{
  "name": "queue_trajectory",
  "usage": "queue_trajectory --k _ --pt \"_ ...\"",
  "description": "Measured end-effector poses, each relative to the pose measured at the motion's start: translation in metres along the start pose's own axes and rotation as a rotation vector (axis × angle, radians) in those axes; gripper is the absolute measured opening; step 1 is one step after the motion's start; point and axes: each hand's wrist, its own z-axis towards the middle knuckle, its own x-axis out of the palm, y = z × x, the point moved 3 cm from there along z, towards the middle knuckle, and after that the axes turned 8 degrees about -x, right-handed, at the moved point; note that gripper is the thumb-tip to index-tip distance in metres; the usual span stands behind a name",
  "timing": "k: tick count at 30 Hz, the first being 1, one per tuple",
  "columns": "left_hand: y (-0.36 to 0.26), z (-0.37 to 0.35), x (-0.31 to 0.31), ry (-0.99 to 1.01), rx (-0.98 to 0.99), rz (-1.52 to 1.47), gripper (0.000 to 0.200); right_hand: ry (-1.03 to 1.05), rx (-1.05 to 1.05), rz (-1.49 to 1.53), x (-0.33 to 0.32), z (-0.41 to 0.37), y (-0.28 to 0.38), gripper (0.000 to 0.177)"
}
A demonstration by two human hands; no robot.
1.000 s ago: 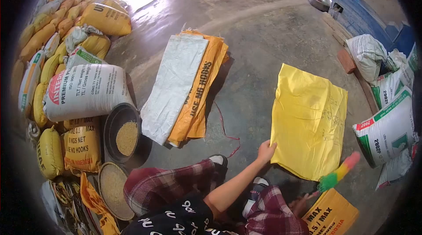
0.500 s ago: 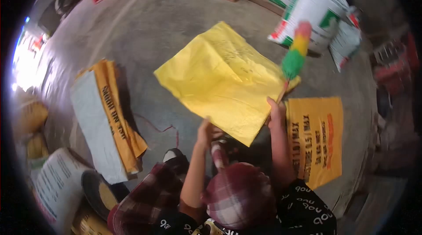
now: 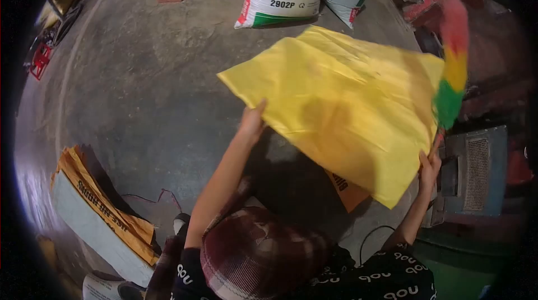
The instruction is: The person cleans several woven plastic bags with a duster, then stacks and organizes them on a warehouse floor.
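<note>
The yellow sack (image 3: pixel 358 98) hangs above the floor (image 3: pixel 151 115) around two o'clock. The left hand (image 3: pixel 253 123) pinches its nine-o'clock edge; the right hand (image 3: pixel 430 168), at four o'clock, closes round the duster (image 3: pixel 455 70) handle (sack too, I cannot tell). Probably light, floppy, slick: best held by opposite edges.

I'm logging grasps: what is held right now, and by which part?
The left grip holds the yellow sack by its near edge; the right grip holds the duster by its handle, and seemingly the sack's right edge.
</note>
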Motion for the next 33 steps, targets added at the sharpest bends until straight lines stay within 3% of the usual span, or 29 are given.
queue_trajectory --k 2,4,5,6,8,11,13,14,16,17,19,22,25,29,31,32,33 --pt "0.029 0.008 0.031 0.029 -0.149 0.199 0.041 -0.078 0.015 0.073 -0.026 -0.027 -0.028 0.015" --pt "0.05 0.009 0.034 0.073 -0.314 0.42 0.043 -0.315 0.304 0.2 -0.031 -0.065 -0.082 0.022" --pt "0.061 0.009 0.029 0.082 -0.366 0.502 0.043 -0.201 0.472 0.007 -0.051 -0.091 -0.161 0.028" --pt "0.074 0.012 0.015 0.082 -0.375 0.507 0.043 -0.081 0.637 -0.188 -0.068 -0.112 -0.233 0.033" --pt "0.099 0.023 -0.038 -0.044 -0.28 0.751 0.045 -0.121 0.706 0.02 -0.029 -0.154 -0.248 0.034" --pt "0.111 0.003 -0.103 -0.091 -0.282 0.98 0.042 -0.017 0.817 -0.112 0.017 -0.191 -0.294 0.02" --pt "0.089 -0.037 -0.129 -0.037 -0.187 1.303 0.041 -0.216 0.807 0.004 0.037 -0.217 -0.358 0.019" --pt "0.076 -0.056 -0.145 0.009 -0.103 1.487 0.041 -0.206 0.813 0.014 0.044 -0.217 -0.356 0.019" --pt "0.033 -0.108 -0.157 -0.042 -0.26 1.42 0.039 -0.322 0.953 0.262 0.052 -0.218 -0.345 0.017" --pt "0.014 -0.129 -0.171 -0.101 -0.347 1.423 0.041 -0.318 0.96 0.266 0.047 -0.22 -0.362 0.017" --pt "-0.024 -0.169 -0.202 -0.242 -0.334 1.575 0.041 -0.471 0.989 0.58 0.031 -0.224 -0.412 0.017" --pt "-0.052 -0.203 -0.246 -0.453 -0.302 1.908 0.037 -0.445 0.98 0.642 -0.001 -0.216 -0.388 0.018" --pt "-0.05 -0.197 -0.237 -0.54 -0.215 1.865 0.037 -0.588 1.07 0.65 0.0 -0.215 -0.352 0.021" --pt "-0.009 -0.184 -0.197 -0.431 -0.226 1.566 0.037 -0.573 1.017 0.626 0.037 -0.233 -0.342 0.021" --pt "0.007 -0.183 -0.184 -0.096 -0.251 1.821 0.037 -0.445 0.891 1.101 0.067 -0.238 -0.373 0.023" --pt "0.009 -0.184 -0.184 -0.1 -0.251 1.823 0.037 -0.442 0.893 1.105 0.071 -0.234 -0.378 0.023" --pt "0.009 -0.184 -0.185 -0.1 -0.195 1.879 0.037 -0.561 0.988 0.92 0.075 -0.227 -0.384 0.026"
